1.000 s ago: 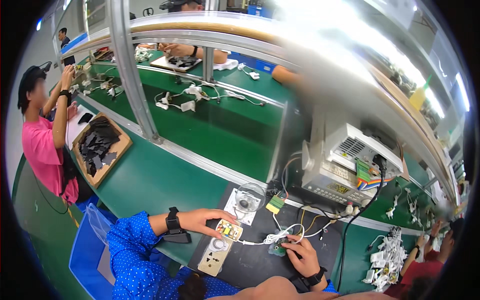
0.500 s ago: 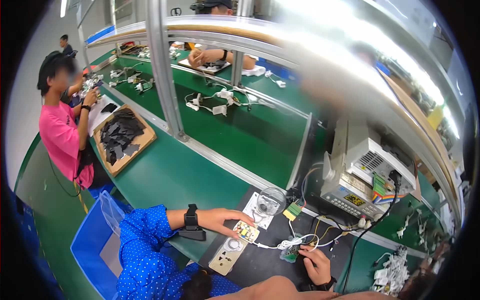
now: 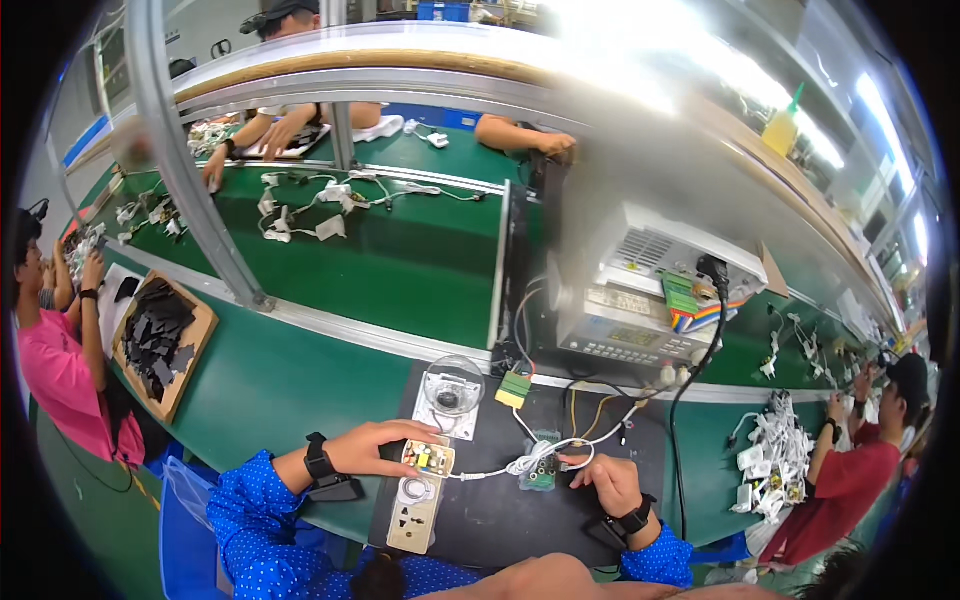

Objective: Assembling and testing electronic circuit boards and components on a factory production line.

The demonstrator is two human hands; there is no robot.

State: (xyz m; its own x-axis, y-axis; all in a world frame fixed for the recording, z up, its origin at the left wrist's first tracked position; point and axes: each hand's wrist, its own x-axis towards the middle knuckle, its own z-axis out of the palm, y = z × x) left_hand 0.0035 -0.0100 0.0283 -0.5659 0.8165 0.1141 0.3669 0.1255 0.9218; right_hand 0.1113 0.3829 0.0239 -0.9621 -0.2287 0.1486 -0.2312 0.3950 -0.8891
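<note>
So the biggest thing here is the long green bench [image 3: 280, 375], running across the whole scene, with a person in pink [image 3: 65, 375] working on the far left and a person in red [image 3: 850, 480] over on the right. A stack of test instruments [image 3: 640, 325] sits at the far right of the workspace, and a black mat [image 3: 490, 520] covers the near middle of the bench. There's a cardboard tray [image 3: 203, 338] full of dark flat pieces on the left, and a messy pile of white adapters [image 3: 770, 455] on the right. On the mat's left side lies a beige socket strip [image 3: 410, 525], with a white plate carrying a clear round disc [image 3: 450, 395] just beyond it. The left hand [image 3: 372, 447] is spread wide, fingertips at the far edge and thumb at the left edge of a component-packed board [image 3: 430, 458], which sits on the strip's far end. The right hand [image 3: 610, 485] is curled in narrow, fingertips just by the right edge of a green circuit board [image 3: 540, 470]; honestly can't tell if it's pinching a wire. A bundled white cable [image 3: 525, 460] lies across that green board and runs left to the component-packed one. Smallest is a yellow-green connector block [image 3: 514, 389], just beyond the green board.
</note>
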